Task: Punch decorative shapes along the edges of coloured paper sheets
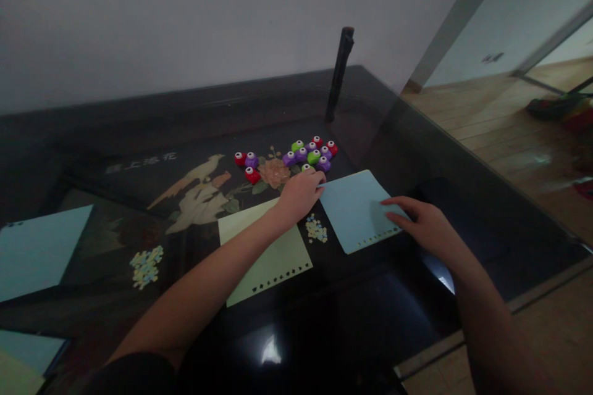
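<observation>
**Fingers standing at two sides of a blue sheet**

This sheet is lying flat on the dark shiny table, to the right of a pale green sheet. My left hand is hanging over its far left corner with the fingers curled; the tips are partly hidden, so I cannot tell if they are holding anything. Just beyond, coloured pieces with eye-like tops are standing in a group. On my right hand, thumb and forefinger are standing a little apart over the right edge, and I am seeing no firm pinch.

I am judging the paper to be very light, stiff enough for lying flat, but easy to crease. On such smooth glass it is probably sliding at a small push. Small marks or cut-outs are running along the near edge, perhaps making it weaker, so the plain right edge seems the better place for a soft pinch. A pile of tiny paper bits is lying just beside the left edge; a careless drag that way may be scattering them.
</observation>
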`<state>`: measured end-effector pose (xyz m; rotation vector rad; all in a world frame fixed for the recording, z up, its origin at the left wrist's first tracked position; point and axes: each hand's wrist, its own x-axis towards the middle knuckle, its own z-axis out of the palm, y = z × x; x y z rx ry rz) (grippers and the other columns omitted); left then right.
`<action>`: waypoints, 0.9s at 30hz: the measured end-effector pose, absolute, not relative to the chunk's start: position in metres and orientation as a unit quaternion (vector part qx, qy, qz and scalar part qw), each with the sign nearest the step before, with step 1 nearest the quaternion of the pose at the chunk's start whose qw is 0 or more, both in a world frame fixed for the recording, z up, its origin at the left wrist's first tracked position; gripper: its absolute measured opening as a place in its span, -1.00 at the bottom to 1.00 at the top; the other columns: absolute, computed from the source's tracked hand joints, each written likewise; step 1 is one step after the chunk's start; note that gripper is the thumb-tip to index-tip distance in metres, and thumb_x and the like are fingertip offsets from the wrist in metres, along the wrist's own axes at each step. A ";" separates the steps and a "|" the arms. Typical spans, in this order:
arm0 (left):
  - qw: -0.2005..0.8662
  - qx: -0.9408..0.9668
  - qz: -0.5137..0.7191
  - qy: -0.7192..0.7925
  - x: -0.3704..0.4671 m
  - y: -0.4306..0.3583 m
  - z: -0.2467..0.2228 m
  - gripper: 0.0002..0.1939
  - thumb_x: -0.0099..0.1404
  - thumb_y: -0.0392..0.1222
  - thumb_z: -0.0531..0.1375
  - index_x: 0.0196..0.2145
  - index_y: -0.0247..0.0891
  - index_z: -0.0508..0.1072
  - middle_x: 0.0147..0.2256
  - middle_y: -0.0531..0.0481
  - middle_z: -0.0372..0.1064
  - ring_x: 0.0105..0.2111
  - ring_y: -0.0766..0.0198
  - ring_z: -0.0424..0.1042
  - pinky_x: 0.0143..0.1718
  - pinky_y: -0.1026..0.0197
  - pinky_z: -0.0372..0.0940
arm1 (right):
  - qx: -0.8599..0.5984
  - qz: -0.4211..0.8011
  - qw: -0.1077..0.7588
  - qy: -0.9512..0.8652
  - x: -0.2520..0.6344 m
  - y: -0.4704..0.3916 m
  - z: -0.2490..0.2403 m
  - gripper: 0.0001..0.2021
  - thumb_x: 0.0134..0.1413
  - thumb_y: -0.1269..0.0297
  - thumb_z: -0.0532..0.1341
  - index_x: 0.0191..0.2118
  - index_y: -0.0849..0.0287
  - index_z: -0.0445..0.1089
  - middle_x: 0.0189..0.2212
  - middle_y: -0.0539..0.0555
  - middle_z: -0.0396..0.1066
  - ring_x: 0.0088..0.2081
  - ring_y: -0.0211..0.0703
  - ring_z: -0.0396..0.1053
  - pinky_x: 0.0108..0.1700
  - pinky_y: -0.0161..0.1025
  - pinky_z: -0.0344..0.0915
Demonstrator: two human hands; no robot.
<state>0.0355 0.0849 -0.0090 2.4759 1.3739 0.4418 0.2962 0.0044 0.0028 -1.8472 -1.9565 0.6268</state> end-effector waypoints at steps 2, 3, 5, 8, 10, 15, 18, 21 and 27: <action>0.140 0.855 0.151 0.475 0.036 0.085 -0.009 -0.88 0.28 -0.28 0.13 -0.21 -0.26 0.42 -0.25 -0.05 0.39 -0.25 0.18 0.41 -0.20 0.18 0.30 | -0.660 0.222 0.185 -0.694 0.295 0.004 0.003 -0.71 0.04 0.18 0.16 -0.13 0.14 0.46 -0.39 0.06 0.49 -0.50 -0.15 0.32 -0.44 -0.22 0.24; 0.142 0.855 0.150 0.476 0.036 0.085 -0.009 -0.88 0.29 -0.28 0.13 -0.21 -0.26 0.42 -0.25 -0.05 0.39 -0.25 0.18 0.41 -0.20 0.18 0.30 | -0.662 0.219 0.182 -0.693 0.294 0.004 0.003 -0.71 0.04 0.18 0.16 -0.13 0.14 0.46 -0.41 0.05 0.48 -0.51 -0.15 0.32 -0.44 -0.22 0.23; 0.142 0.854 0.149 0.478 0.035 0.085 -0.009 -0.88 0.29 -0.28 0.13 -0.21 -0.26 0.42 -0.26 -0.05 0.39 -0.25 0.18 0.41 -0.21 0.18 0.30 | -0.670 0.210 0.174 -0.691 0.293 0.003 0.001 -0.70 0.03 0.19 0.16 -0.13 0.14 0.46 -0.46 0.04 0.45 -0.52 -0.15 0.30 -0.44 -0.22 0.23; 0.137 0.854 0.153 0.478 0.035 0.084 -0.008 -0.88 0.28 -0.28 0.13 -0.21 -0.25 0.42 -0.23 -0.05 0.38 -0.24 0.18 0.41 -0.23 0.19 0.30 | -0.664 0.183 0.177 -0.703 0.294 0.003 -0.004 -0.70 0.04 0.21 0.15 -0.11 0.16 0.45 -0.37 0.09 0.41 -0.45 -0.12 0.32 -0.39 -0.19 0.26; 0.127 0.853 0.153 0.483 0.036 0.082 -0.007 -0.87 0.28 -0.28 0.14 -0.20 -0.23 0.42 -0.18 -0.05 0.36 -0.23 0.18 0.41 -0.27 0.21 0.29 | -0.656 0.152 0.189 -0.715 0.295 0.003 -0.008 -0.68 0.04 0.23 0.15 -0.08 0.16 0.44 -0.26 0.15 0.35 -0.35 -0.07 0.35 -0.29 -0.15 0.30; 0.094 0.856 0.131 0.491 0.038 0.078 -0.007 -0.89 0.30 -0.26 0.10 -0.22 -0.19 0.40 -0.18 -0.04 0.35 -0.25 0.17 0.41 -0.43 0.25 0.24 | -0.639 0.055 0.191 -0.743 0.296 0.005 -0.010 -0.65 -0.03 0.26 0.20 -0.06 0.14 0.44 -0.22 0.20 0.29 -0.18 0.09 0.28 -0.10 0.01 0.27; 0.094 0.855 0.127 0.494 0.039 0.076 -0.007 -0.87 0.32 -0.25 0.07 -0.20 -0.19 0.39 -0.21 -0.04 0.36 -0.28 0.18 0.41 -0.43 0.25 0.23 | -0.612 0.078 0.174 -0.767 0.293 0.007 -0.009 -0.67 0.01 0.32 0.14 -0.07 0.16 0.43 -0.35 0.16 0.33 -0.27 0.05 0.29 -0.16 -0.02 0.27; 0.098 0.858 0.118 0.490 0.040 0.076 -0.006 -0.85 0.33 -0.27 0.04 -0.19 -0.20 0.38 -0.22 -0.05 0.37 -0.27 0.18 0.41 -0.39 0.24 0.25 | -0.601 0.095 0.176 -0.774 0.292 0.009 -0.010 -0.66 0.04 0.32 0.11 -0.05 0.18 0.41 -0.38 0.13 0.33 -0.31 0.02 0.30 -0.22 -0.06 0.27; 0.107 0.887 0.095 0.439 0.030 0.072 0.017 -0.81 0.31 -0.25 0.07 -0.15 -0.25 0.40 -0.15 -0.10 0.38 -0.22 0.13 0.41 -0.30 0.19 0.28 | -0.612 0.094 0.186 -0.763 0.294 0.012 -0.011 -0.69 0.05 0.30 0.09 -0.09 0.21 0.41 -0.41 0.11 0.33 -0.36 -0.04 0.31 -0.27 -0.11 0.27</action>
